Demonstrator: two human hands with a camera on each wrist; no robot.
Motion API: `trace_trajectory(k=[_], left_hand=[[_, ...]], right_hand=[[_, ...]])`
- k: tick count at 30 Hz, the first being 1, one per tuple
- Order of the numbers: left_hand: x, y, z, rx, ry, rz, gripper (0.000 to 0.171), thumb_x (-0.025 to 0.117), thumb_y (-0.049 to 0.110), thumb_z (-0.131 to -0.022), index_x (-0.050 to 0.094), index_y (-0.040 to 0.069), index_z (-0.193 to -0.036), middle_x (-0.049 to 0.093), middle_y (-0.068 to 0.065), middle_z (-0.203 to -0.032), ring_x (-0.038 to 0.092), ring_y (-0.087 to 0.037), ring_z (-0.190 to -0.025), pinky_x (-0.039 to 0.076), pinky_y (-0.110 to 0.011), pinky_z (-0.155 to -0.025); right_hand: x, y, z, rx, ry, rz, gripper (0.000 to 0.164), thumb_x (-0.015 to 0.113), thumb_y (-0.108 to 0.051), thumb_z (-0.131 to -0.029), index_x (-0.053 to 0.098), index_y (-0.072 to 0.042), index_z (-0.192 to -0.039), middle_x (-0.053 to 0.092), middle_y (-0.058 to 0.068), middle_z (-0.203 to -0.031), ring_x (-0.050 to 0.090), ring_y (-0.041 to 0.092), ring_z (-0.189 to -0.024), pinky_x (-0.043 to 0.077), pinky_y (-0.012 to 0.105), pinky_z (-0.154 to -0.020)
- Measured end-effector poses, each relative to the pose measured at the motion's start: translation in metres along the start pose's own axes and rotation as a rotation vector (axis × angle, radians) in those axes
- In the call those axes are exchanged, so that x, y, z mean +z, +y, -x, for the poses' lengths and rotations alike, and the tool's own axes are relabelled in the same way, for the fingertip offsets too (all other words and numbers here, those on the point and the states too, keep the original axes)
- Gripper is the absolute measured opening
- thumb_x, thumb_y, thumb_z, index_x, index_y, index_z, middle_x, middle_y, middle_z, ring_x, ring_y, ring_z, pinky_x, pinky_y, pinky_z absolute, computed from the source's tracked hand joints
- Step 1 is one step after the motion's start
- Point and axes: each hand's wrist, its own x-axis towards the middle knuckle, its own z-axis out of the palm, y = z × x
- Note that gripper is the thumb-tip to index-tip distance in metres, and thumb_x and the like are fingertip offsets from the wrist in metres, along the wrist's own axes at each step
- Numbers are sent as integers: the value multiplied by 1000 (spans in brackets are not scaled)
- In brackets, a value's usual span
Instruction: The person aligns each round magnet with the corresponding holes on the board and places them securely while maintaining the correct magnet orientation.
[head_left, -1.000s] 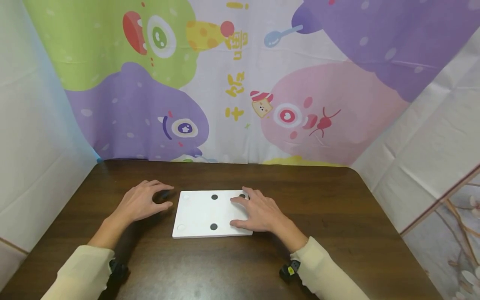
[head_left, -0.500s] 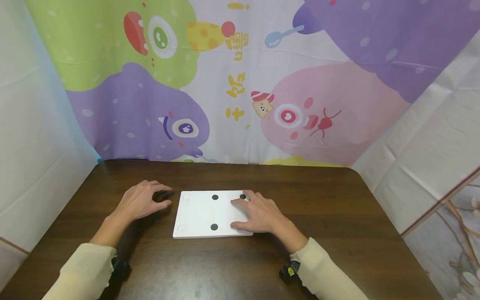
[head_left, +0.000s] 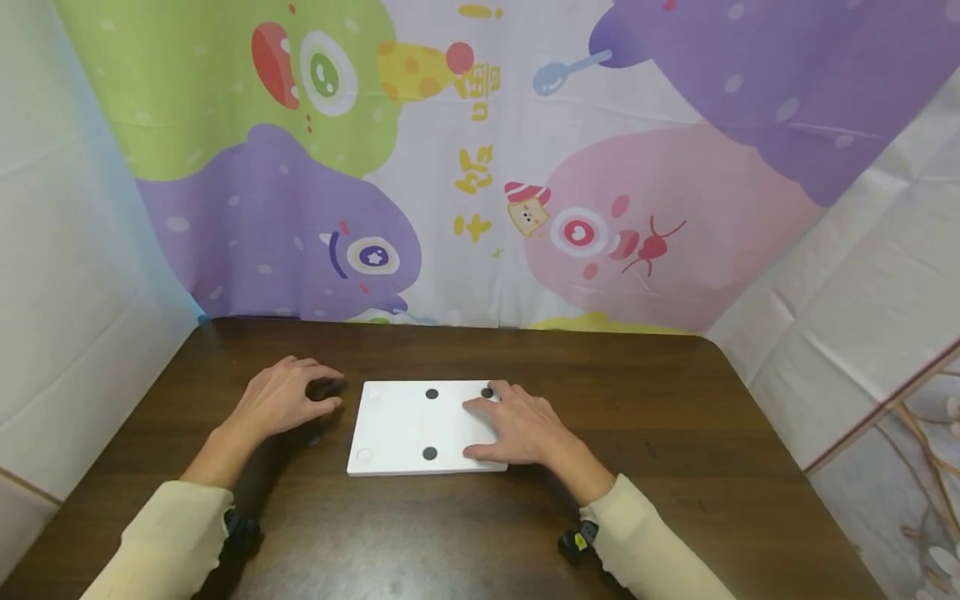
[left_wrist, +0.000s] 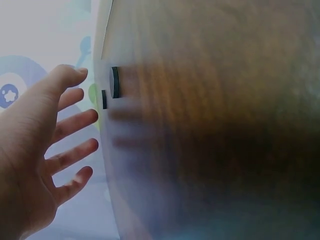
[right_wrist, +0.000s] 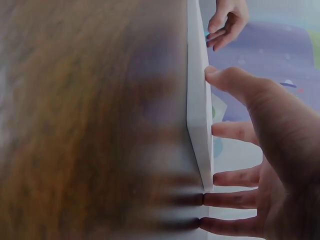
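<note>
A white rectangular board (head_left: pixel 405 425) lies flat on the table. Round dark spots (head_left: pixel 430 453) and pale round hollows (head_left: pixel 364 456) mark its top. My right hand (head_left: pixel 521 425) rests over the board's right end, fingers spread; in the right wrist view, thumb and two fingertips meet its edge and the other fingers reach past its corner. My left hand (head_left: pixel 277 400) hovers left of the board, thumb and fingers apart, holding nothing. Two small dark discs (left_wrist: pixel 115 82) lie on the table near its fingertips in the left wrist view.
The brown wooden table (head_left: pixel 420 533) ends at a cartoon-printed curtain (head_left: pixel 480 283) behind. White sheets (head_left: pixel 847 333) hang on both sides. Dark wrist devices (head_left: pixel 577 542) are strapped beside both cream sleeves (head_left: pixel 652 533).
The right hand's far fingertip has drawn in slightly on the board. A small dark disc now shows below the left thumb. The left hand and the board have hardly moved.
</note>
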Motion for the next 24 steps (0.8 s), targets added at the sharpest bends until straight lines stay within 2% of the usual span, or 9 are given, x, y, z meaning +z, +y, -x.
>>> trace_trajectory(k=[10,17,24], left_hand=[[2,-1,-2,13,10,-35,42,87,39,-94,85,18,-131,83,-19,-131,74,-46,-114,65,-56,-76],[6,1,-5,21,-8,-66,39,89,37,-94,86,18,-128,83,-17,-128,73,-44,-111,63,-51,-72],[8,3,-8,38,1,-85,25,90,30,-94,90,17,-116,83,-10,-119,72,-37,-105,57,-39,-64]], right_hand=[[-2,-2,0,-12,-11,19,74,77,-70,-96,64,-33,-159,55,18,-169,66,36,-137,64,57,-97],[-4,-2,0,-2,-28,16,75,76,-70,-97,62,-33,-161,54,18,-169,65,36,-138,64,58,-99],[-6,-2,0,10,-47,4,76,76,-70,-96,62,-33,-161,54,18,-169,64,37,-137,63,60,-98]])
